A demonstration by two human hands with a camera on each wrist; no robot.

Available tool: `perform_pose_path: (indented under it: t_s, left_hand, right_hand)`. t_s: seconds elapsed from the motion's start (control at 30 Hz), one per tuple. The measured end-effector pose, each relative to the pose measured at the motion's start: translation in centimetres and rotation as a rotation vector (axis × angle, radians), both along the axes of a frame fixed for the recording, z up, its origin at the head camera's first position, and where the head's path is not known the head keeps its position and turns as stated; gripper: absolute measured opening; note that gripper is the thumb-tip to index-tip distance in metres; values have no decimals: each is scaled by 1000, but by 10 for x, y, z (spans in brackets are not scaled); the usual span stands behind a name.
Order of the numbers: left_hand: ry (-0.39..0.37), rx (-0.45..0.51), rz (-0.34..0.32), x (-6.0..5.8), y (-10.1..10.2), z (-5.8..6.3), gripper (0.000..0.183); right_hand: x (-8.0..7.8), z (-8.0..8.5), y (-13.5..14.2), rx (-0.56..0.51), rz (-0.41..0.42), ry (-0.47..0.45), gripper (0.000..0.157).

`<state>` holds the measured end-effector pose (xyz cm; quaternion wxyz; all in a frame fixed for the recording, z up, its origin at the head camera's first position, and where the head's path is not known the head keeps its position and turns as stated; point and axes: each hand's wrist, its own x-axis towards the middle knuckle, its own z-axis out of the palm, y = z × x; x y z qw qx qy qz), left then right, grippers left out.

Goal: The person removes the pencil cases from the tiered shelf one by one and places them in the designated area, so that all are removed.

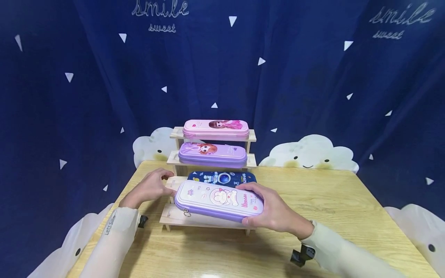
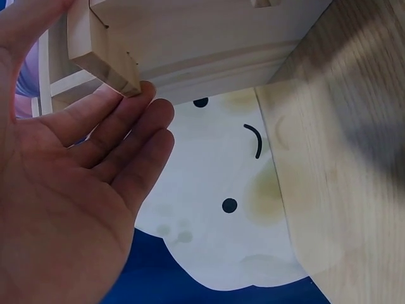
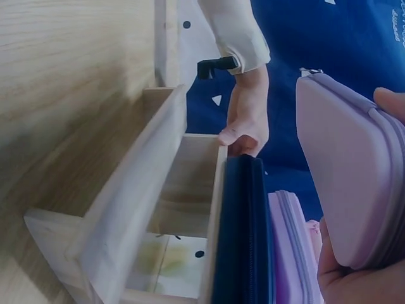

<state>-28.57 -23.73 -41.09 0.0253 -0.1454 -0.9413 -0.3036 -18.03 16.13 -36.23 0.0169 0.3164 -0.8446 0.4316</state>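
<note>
My right hand (image 1: 274, 208) grips the right end of a white pencil case (image 1: 205, 197) with purple sides and a rabbit picture. It is held above the lowest shelf of a tiered wooden rack (image 1: 174, 217), and the right wrist view shows its lilac underside. At the left end of the second shelf, my left hand (image 1: 150, 188) holds the board between thumb and fingers; its fingertips touch the wood (image 2: 120, 79) in the left wrist view. On that shelf lies a navy space-themed pencil case (image 1: 248, 177), partly hidden behind the white one.
Higher shelves bear a purple pencil case (image 1: 222, 156) and, on top, a pink pencil case (image 1: 201, 129). The rack stands on a light wooden table (image 1: 306, 200). Behind hangs a dark blue curtain (image 1: 215, 69) with white triangles and clouds.
</note>
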Motion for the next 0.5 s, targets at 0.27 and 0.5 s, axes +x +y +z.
perform_pose_path:
  t_s: [0.27, 0.5]
  left_hand:
    - [10, -13, 4, -3, 0, 0, 83]
    - [22, -24, 3, -1, 0, -1, 84]
  right_hand:
    - [1, 11, 9, 10, -35, 28, 75]
    - [3, 21, 20, -34, -71, 60, 77]
